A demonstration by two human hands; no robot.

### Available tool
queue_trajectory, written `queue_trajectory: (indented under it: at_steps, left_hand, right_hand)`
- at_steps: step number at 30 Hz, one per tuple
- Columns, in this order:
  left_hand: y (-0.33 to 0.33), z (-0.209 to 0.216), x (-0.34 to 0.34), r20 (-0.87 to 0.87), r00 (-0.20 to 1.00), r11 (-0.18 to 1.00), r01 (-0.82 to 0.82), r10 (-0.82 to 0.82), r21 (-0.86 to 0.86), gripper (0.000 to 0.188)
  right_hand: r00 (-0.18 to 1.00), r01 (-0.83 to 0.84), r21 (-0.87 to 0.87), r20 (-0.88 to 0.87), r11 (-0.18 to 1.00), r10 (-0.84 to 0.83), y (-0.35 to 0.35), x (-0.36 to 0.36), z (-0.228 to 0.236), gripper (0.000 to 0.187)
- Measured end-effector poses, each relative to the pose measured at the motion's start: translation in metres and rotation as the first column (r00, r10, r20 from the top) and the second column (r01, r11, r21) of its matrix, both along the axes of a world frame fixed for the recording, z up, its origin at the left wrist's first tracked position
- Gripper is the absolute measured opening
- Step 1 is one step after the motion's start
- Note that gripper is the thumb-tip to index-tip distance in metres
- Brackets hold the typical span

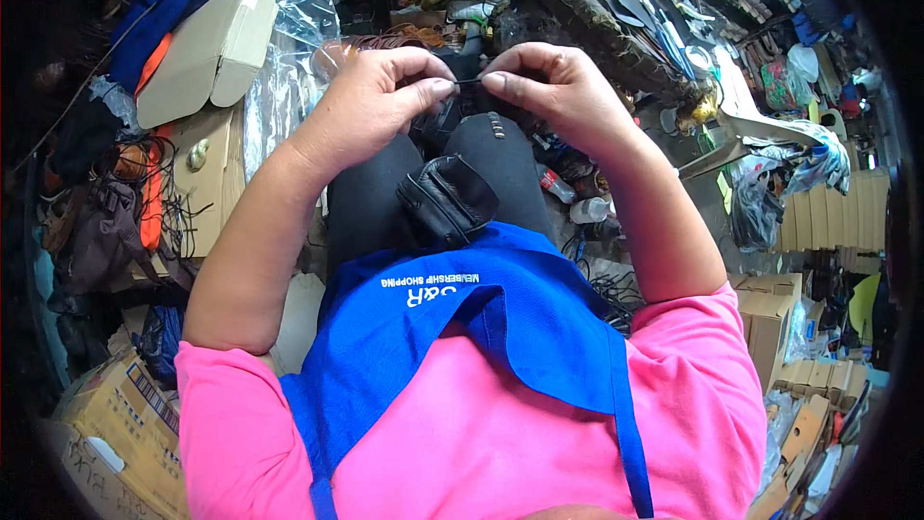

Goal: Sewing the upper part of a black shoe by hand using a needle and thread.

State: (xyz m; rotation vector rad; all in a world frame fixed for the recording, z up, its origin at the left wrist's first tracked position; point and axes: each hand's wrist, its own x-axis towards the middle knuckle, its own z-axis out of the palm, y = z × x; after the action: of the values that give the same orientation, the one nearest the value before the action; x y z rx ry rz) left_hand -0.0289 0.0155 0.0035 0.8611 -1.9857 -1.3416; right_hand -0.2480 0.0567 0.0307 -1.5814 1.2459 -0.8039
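Strand (468,82), dark, too small to identify: spanned the gap between my hands, near my knees (481,146). Left hand (385,91), right hand (563,87): each grip seemed clamped on an end, thumb to forefinger. Step, I judged: holding it straight; next move called for steady tension.

Holding a cord (468,82) between left hand (373,101) and right hand (566,96); bearing a pouch (435,207) on the legs (366,202), just before the apron (375,327); having, to the left, a carton (219,34) between a cloth (171,10) and plastic (289,67), with a box (120,433) nearer in; having, to the right, bottles (589,210) beside the legs and cardboard (768,323) farther out
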Motion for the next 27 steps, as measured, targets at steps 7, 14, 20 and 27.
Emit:
queue_trajectory:
  at_steps: [7, 14, 20, 27]
  left_hand:
    - [-0.006, -0.025, 0.035, -0.091, 0.976, 0.956, -0.171, 0.197, 0.237, 0.013]
    - [0.020, -0.019, 0.016, -0.051, 0.986, 0.977, -0.162, 0.156, -0.137, 0.010]
    - [0.045, 0.006, -0.007, 0.016, 0.993, 0.914, -0.102, 0.117, -0.392, 0.009]
    - [0.050, 0.000, 0.003, 0.027, 0.989, 0.950, -0.135, 0.148, -0.281, 0.009]
  right_hand:
    - [0.970, 0.242, 0.027, 0.012, 0.970, -0.242, 0.020, -0.054, 0.000, 0.021]
    - [0.514, -0.091, -0.577, -0.725, 0.812, -0.458, 0.033, -0.063, -0.028, 0.030]
    - [0.900, -0.151, 0.093, 0.424, 0.984, 0.098, 0.031, 0.017, -0.034, 0.033]
    - [0.942, -0.071, 0.189, 0.336, 0.979, 0.004, 0.031, 0.018, -0.041, 0.024]
